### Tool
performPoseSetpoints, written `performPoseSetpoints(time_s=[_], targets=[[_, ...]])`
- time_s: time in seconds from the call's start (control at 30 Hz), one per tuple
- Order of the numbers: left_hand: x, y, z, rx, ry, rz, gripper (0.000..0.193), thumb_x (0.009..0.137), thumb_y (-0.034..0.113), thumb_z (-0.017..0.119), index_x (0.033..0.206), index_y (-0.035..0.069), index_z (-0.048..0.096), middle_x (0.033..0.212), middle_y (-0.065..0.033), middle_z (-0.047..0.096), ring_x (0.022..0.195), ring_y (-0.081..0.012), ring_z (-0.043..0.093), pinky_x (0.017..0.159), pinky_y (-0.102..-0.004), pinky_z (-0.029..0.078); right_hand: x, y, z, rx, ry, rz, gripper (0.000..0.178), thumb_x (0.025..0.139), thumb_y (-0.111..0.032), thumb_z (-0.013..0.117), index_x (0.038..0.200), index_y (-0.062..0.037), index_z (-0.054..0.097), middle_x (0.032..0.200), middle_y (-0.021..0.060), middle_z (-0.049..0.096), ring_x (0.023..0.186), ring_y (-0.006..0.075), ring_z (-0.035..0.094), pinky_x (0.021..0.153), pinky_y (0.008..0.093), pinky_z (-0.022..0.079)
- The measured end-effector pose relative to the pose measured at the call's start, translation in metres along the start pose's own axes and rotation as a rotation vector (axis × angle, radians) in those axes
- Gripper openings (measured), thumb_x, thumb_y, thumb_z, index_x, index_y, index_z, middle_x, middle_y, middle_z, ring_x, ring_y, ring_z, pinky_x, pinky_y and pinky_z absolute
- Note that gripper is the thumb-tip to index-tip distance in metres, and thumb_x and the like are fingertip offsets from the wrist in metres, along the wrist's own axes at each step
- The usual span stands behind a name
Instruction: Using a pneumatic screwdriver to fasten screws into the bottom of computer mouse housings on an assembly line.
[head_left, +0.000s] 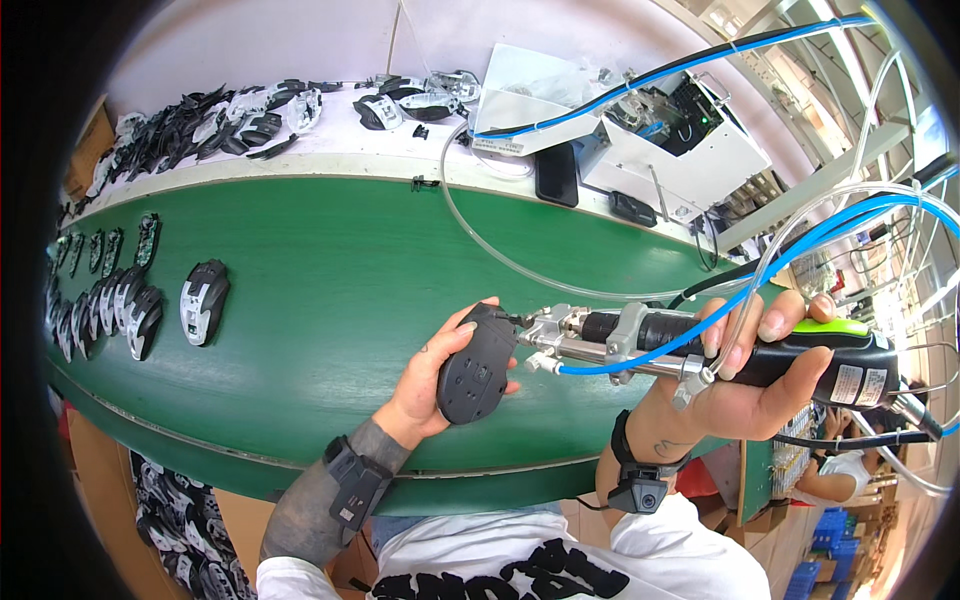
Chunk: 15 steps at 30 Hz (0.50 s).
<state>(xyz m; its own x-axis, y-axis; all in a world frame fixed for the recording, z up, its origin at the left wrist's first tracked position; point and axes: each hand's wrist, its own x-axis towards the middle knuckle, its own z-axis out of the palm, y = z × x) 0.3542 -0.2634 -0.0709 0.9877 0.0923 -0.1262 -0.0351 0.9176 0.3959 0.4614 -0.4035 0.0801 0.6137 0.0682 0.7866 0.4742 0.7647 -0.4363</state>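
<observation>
My left hand [425, 390] grips a black computer mouse [474, 366], its underside turned toward me, above the green work mat. In my right hand [750, 370] lies a powered screwdriver [650, 335], held sideways, with a black body, a bright green patch and metal clamps along its shaft. The tool's tip meets the mouse's upper right edge; whether a screw sits there is too small to tell. A blue air hose [690, 345] and a clear tube run from the tool up to the right.
Mouse shells [205, 302] and circuit boards [148, 240] stand in rows on the green mat [330, 330] at left. Behind, a white shelf [350, 150] carries piled shell parts, a phone [556, 175] and a white machine [640, 150]. Another person [840, 470] sits far right.
</observation>
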Motion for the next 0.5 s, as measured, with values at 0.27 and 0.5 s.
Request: performPoseSetpoints(time_s=[0.27, 0.5], targets=[[0.007, 0.009, -0.005, 0.155, 0.173, 0.163, 0.049, 0.088, 0.028, 0.048, 0.132, 0.009, 0.036, 0.109, -0.0107, 0.051, 0.086, -0.0213, 0.057, 0.073, -0.0400, 0.054, -0.002, -0.006, 0.007, 0.043, -0.024, 0.019, 0.037, 0.093, -0.032, 0.043, 0.118, -0.0055, 0.036, 0.092, 0.0091, 0.051, 0.046, 0.0108, 0.043, 0.038, 0.0234, 0.034], [0.011, 0.036, -0.014, 0.006, 0.172, 0.380, 0.044, 0.087, 0.030, 0.047, 0.126, 0.011, 0.041, 0.113, -0.0106, 0.050, 0.087, -0.0228, 0.057, 0.076, -0.0422, 0.052, -0.008, -0.023, 0.005, 0.229, -0.208, 0.131, 0.041, 0.093, -0.031, 0.047, 0.121, -0.0051, 0.033, 0.098, 0.0099, 0.048, 0.054, 0.0143, 0.051, 0.052, 0.0297, 0.043]])
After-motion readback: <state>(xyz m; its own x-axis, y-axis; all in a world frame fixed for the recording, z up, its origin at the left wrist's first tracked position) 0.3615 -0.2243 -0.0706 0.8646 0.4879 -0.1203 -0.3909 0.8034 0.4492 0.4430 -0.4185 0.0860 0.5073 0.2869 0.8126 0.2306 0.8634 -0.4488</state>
